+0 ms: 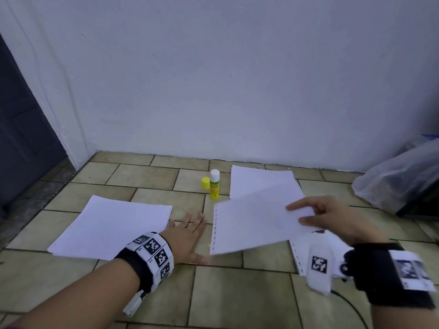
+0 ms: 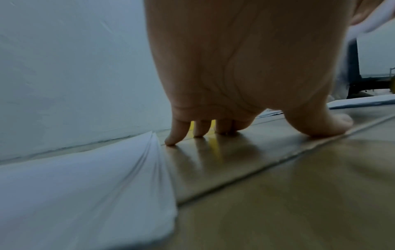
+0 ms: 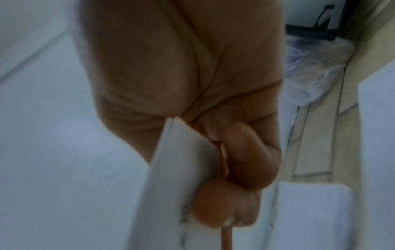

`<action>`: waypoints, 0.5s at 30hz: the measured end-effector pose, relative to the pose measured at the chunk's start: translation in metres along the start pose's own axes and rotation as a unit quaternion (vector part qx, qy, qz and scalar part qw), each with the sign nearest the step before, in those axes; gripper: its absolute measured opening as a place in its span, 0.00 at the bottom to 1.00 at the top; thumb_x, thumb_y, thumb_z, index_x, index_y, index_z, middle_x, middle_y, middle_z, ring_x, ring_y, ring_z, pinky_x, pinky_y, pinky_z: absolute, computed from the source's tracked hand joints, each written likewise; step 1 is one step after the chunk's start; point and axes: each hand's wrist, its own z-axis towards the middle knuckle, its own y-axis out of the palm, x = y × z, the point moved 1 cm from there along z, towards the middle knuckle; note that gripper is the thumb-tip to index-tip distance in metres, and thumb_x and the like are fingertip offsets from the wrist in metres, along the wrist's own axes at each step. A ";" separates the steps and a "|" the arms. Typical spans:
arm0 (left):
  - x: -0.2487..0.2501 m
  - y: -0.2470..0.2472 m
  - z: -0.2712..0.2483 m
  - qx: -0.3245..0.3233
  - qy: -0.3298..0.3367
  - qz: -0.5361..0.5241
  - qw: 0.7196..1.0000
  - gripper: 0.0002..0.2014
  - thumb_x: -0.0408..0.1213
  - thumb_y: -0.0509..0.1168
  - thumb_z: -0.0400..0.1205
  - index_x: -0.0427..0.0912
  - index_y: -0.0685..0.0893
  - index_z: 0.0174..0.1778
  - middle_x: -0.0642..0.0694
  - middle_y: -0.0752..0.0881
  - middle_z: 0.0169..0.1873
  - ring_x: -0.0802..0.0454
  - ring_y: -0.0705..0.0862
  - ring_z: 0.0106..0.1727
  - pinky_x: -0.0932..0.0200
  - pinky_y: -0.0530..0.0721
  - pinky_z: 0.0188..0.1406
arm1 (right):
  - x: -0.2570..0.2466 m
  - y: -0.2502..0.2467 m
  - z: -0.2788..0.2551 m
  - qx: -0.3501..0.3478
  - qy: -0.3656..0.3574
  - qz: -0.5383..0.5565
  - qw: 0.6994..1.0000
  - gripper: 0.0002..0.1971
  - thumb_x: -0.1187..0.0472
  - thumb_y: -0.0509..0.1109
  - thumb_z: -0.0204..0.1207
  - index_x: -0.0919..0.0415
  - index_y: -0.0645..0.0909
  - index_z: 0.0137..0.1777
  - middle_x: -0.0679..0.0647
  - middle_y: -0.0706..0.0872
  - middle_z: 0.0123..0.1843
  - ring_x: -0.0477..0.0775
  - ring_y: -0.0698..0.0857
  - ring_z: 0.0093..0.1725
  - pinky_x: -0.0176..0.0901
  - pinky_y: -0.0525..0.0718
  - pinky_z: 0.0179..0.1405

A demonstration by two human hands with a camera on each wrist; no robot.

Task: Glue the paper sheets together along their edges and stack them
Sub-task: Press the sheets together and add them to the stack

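Observation:
My right hand (image 1: 316, 216) pinches the right edge of a white sheet (image 1: 251, 224) with a punched left margin and holds it lifted above the floor; the right wrist view shows the fingers (image 3: 245, 155) curled under that sheet (image 3: 181, 169). My left hand (image 1: 187, 233) lies flat with straight fingers (image 2: 177, 133) on the tiles, beside the stack of white paper (image 1: 111, 226) on the left. A yellow glue stick (image 1: 214, 185) stands uncapped beyond the hands, its yellow cap (image 1: 205, 182) next to it. More sheets (image 1: 261, 181) lie behind the lifted one.
The floor is beige tile (image 1: 237, 293), bounded by a white wall (image 1: 237, 79). A crumpled clear plastic bag (image 1: 399, 179) sits at the right. Another punched sheet (image 1: 300, 260) lies under my right wrist. A dark doorway (image 1: 21, 127) is at the left.

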 end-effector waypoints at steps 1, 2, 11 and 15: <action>0.001 -0.004 -0.001 0.003 0.002 0.004 1.000 0.50 0.66 0.54 0.81 0.40 0.34 0.84 0.45 0.33 0.83 0.42 0.36 0.84 0.35 0.55 0.80 | -0.007 -0.012 -0.005 0.015 -0.016 0.021 1.000 0.17 0.77 0.69 0.74 0.54 0.87 0.49 0.41 0.78 0.22 0.39 0.73 0.23 0.26 0.72 0.25; 0.003 -0.008 -0.001 0.007 0.004 0.010 1.000 0.49 0.65 0.57 0.81 0.39 0.37 0.84 0.44 0.35 0.84 0.41 0.40 0.85 0.38 0.58 0.80 | -0.012 -0.024 -0.010 0.028 -0.034 0.052 0.998 0.16 0.77 0.68 0.74 0.55 0.86 0.51 0.42 0.81 0.24 0.37 0.76 0.23 0.24 0.73 0.24; 0.004 -0.031 0.014 0.029 0.007 0.047 0.998 0.53 0.59 0.74 0.71 0.46 0.51 0.84 0.42 0.61 0.82 0.42 0.71 0.75 0.50 0.72 0.70 | -0.007 -0.068 0.078 0.220 -0.029 0.033 0.975 0.18 0.76 0.64 0.77 0.53 0.84 0.55 0.55 0.84 0.46 0.48 0.80 0.34 0.35 0.79 0.31; 0.008 -0.032 0.020 0.021 -0.005 0.052 0.998 0.53 0.56 0.75 0.72 0.43 0.51 0.84 0.38 0.63 0.80 0.41 0.69 0.76 0.50 0.71 0.71 | 0.023 -0.044 0.137 0.158 0.031 -0.106 0.981 0.18 0.74 0.63 0.77 0.61 0.83 0.64 0.56 0.80 0.52 0.54 0.77 0.46 0.35 0.80 0.40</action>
